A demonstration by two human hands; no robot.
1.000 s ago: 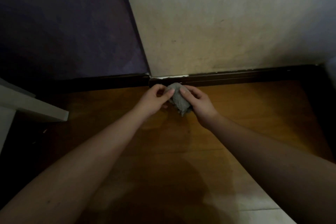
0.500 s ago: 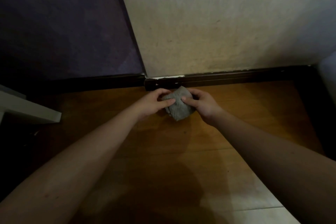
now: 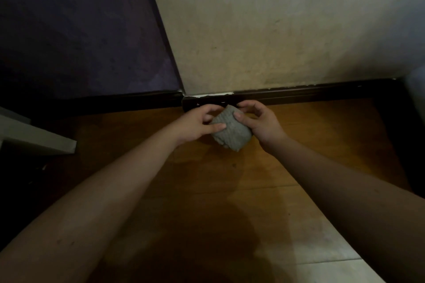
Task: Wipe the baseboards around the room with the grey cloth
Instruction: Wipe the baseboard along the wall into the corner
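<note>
Cloth [image 3: 231, 130], grey and bunched into a wad, sits between both hands just above the floor [image 3: 230, 190], close in front of the baseboard [image 3: 299, 92]. Left hand [image 3: 195, 125] has a closed grip on the cloth's left side, thumb laid across the front and fingers curled behind. Right hand [image 3: 259, 123] grips the right side, thumb pressed on top, the other fingers bent above the wad near the baseboard. Whether the cloth touches the baseboard cannot be told. The dark baseboard runs under a pale wall [image 3: 276, 30] and a purple wall [image 3: 80, 30], meeting at a corner just left of the hands. A white shelf edge [image 3: 34, 138] juts in at far left.
</note>
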